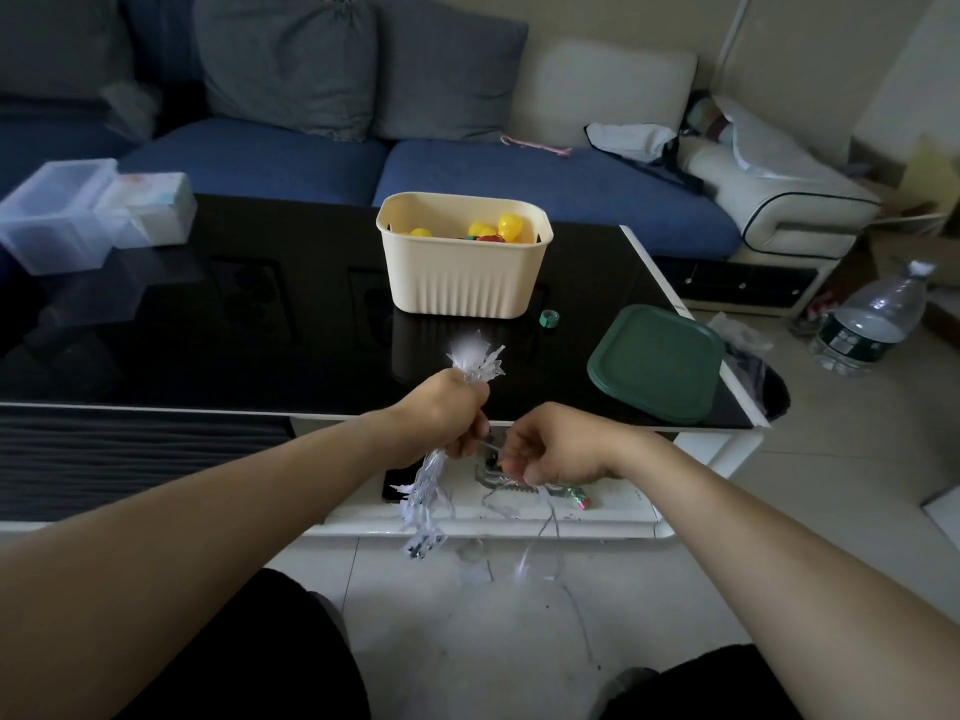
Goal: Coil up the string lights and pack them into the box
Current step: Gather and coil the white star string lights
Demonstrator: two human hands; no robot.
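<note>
At centre frame, a person's left hand (447,413) grips a bundle of string lights (475,363) so the coils stay gathered, while the right hand (550,449) pinches the loose strand; the cream box (462,283) waits above on the black table (208,330).

Green lid (655,363) on black table (208,324); water bottle (872,319) on floor.

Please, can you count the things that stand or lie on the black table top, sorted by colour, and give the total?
Cream: 1, the cream ribbed plastic box.
Green: 2, the dark green square plastic lid and the small green ring.
Clear or white: 2, the clear plastic container and the white plastic container.
Total: 5.
</note>
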